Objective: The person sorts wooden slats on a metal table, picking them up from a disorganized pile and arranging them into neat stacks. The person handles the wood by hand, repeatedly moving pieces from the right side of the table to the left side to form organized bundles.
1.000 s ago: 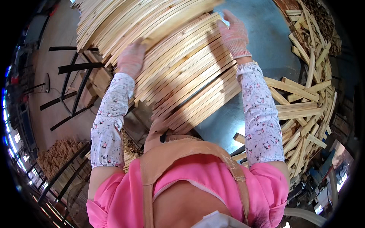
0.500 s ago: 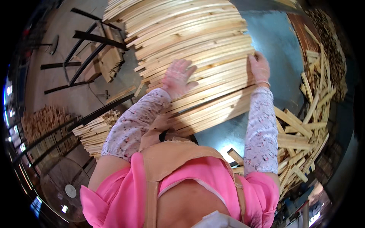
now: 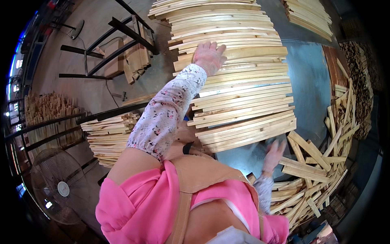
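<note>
Pale wooden strips [image 3: 243,91] lie side by side in a long row across a metal table [image 3: 306,81]. My left hand [image 3: 210,58] rests on the farther strips with its fingers spread, gripping none of them. Narrow gaps part some of the nearer strips. My right hand [image 3: 273,156] is off the row, over the bare metal near its closest end. Its fingers are apart, slightly blurred, and nothing shows in them. Beside that hand, to the right, lies a jumbled heap of loose wooden pieces [image 3: 302,168].
A second batch of strips [image 3: 310,18] lies at the far right. Left of the table stand a black metal frame [image 3: 107,53], stacked strips [image 3: 109,140] by a black rail [image 3: 118,112], and a round fan [image 3: 61,187]. More wood [image 3: 53,105] stands bundled at the far left.
My right hand has left the strips' right ends and come down toward me beside the loose heap. My left hand has slid farther up the row. Gaps between several near strips have changed.
</note>
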Motion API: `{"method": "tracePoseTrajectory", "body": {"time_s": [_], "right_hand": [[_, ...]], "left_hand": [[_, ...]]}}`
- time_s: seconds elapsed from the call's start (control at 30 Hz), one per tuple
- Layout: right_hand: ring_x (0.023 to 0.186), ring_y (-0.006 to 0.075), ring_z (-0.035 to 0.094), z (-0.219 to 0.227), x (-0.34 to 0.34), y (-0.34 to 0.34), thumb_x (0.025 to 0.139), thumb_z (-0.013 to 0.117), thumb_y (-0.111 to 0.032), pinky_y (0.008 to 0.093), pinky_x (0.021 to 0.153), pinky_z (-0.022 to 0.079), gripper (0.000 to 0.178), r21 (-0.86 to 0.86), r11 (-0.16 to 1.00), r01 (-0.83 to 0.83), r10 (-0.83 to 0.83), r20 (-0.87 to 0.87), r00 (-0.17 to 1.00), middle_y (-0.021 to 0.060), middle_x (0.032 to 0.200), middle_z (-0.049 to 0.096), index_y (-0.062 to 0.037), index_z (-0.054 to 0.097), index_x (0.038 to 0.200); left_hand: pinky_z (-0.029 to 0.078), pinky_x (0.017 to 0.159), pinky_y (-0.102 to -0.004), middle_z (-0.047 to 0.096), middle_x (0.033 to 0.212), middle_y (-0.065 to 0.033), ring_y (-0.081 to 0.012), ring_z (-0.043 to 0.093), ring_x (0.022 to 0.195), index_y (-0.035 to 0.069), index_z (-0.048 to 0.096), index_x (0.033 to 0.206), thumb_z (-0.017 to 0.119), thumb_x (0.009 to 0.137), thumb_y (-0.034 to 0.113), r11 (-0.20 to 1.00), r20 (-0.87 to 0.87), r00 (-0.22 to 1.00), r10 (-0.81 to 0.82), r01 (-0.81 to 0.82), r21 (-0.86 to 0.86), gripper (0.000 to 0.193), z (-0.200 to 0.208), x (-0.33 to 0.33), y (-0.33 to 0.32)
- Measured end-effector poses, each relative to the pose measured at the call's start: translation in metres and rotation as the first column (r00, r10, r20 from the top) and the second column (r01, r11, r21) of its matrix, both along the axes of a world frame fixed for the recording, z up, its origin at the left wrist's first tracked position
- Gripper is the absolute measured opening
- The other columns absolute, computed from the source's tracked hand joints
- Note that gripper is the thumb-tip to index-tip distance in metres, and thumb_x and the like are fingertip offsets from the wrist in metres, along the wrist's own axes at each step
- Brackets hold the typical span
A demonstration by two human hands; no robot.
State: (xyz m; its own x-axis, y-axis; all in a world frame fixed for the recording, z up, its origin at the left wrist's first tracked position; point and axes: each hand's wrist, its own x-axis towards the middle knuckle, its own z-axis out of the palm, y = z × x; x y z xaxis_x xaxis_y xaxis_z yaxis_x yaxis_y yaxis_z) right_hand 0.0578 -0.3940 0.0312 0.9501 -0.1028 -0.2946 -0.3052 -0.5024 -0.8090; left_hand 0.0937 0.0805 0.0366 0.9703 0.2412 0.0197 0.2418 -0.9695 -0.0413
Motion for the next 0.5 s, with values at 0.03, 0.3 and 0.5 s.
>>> {"method": "tracePoseTrajectory", "body": {"time_s": [0.03, 0.3, 0.5], "right_hand": [[0.054, 0.0119, 0.048, -0.031, -0.024, -0.030, 0.108, 0.058, -0.041, 0.0299, 0.047, 0.038, 0.068, 0.009, 0.996, 0.087, -0.081, -0.283, 0.956, 0.0016, 0.075, 0.054, -0.0002, 0.041, 0.159], [0.130, 0.0402, 0.056, -0.070, -0.028, 0.067, 0.110, 0.058, -0.043, 0.0415, 0.115, 0.040, 0.070, 0.144, 0.983, -0.111, 0.122, -0.073, 0.990, 0.0281, 0.144, 0.061, 0.0108, 0.045, 0.153], [0.109, 0.0199, 0.063, -0.046, 0.009, 0.079, 0.107, 0.062, -0.027, 0.0332, 0.092, 0.053, 0.059, 0.000, 0.975, 0.224, -0.218, 0.226, 0.949, 0.0144, 0.128, 0.066, 0.0013, 0.048, 0.157]], "left_hand": [[0.053, 0.110, -0.0419, 0.064, 0.131, -0.0154, -0.0302, 0.066, 0.125, 0.014, 0.058, 0.149, 0.063, 0.103, 0.017, 1.000, -0.175, 0.984, -0.014, 0.011, -0.016, 0.046, 0.005, 0.002, -0.003], [0.056, 0.104, -0.0479, 0.066, 0.137, -0.0143, -0.0332, 0.064, 0.130, 0.016, 0.054, 0.152, 0.065, 0.102, 0.031, 0.921, -0.223, 0.975, 0.013, -0.099, -0.376, 0.053, 0.006, 0.005, -0.008], [0.054, 0.106, -0.0471, 0.067, 0.134, -0.0143, -0.0352, 0.064, 0.129, 0.012, 0.061, 0.143, 0.066, 0.099, 0.032, 0.962, 0.002, 1.000, 0.025, -0.024, -0.271, 0.048, 0.007, 0.062, 0.147]]}}
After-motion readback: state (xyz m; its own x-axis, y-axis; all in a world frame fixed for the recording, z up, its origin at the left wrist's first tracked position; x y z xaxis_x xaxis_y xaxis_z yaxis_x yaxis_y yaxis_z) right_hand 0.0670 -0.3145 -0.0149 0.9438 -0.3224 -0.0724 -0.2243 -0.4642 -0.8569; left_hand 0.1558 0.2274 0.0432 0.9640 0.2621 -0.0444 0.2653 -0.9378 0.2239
